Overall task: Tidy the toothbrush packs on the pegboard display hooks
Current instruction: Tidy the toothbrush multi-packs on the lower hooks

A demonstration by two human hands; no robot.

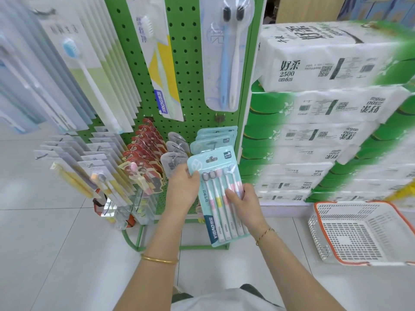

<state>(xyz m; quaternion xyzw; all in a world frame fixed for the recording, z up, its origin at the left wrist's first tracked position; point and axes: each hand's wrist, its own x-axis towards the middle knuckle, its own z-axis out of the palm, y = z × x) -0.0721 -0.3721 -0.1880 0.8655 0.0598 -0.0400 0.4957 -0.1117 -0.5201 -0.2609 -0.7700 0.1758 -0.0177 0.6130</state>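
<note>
Both hands grasp teal toothbrush pack (219, 162): left hand (182, 191) pinches left edge, right hand (246, 204) clasps right side, thumb across brush handles. Lower-left strip reads "YIBAO". Pack tilted, just before matching teal packs (215, 135) hanging low right on green pegboard (186, 52). Above, hanging pack (162, 70) marked "FROG". Right: tissue packs (314, 63), "好柔 2500".

mint-teal toothbrush pack (219, 198), green perforated pegboard (186, 63), white-and-orange basket (359, 232)
</note>
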